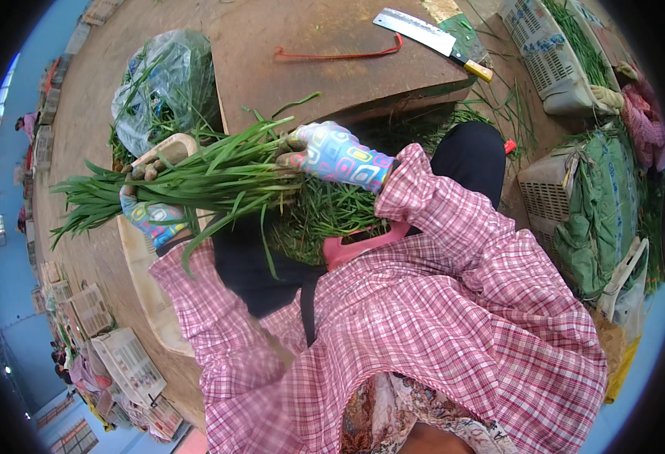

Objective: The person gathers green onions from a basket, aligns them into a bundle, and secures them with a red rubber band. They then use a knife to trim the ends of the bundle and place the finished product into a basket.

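A bunch of long flat green leaves, likely garlic chives (pixel 219 170), lies sideways across both my gloved hands above my lap. My left hand (pixel 154 198), in a patterned glove, is closed around the bunch toward its leafy end. My right hand (pixel 332 153), in a matching glove with soiled fingers, grips the other end. Below it, loose green leaves (pixel 332 204) fill the space between my knees, by a pink plastic handle (pixel 361 244). On the brown board (pixel 287 85) ahead lie a red strap (pixel 338 55) and a cleaver (pixel 417 31) with a wooden handle.
A clear plastic bag of greens (pixel 165 85) stands left of the board. A pale plastic crate (pixel 151 284) is beside my left leg. On the right are a crate of greens (pixel 559 62), a co-worker's gloved hand (pixel 607 97) and a crate with green sacking (pixel 548 187).
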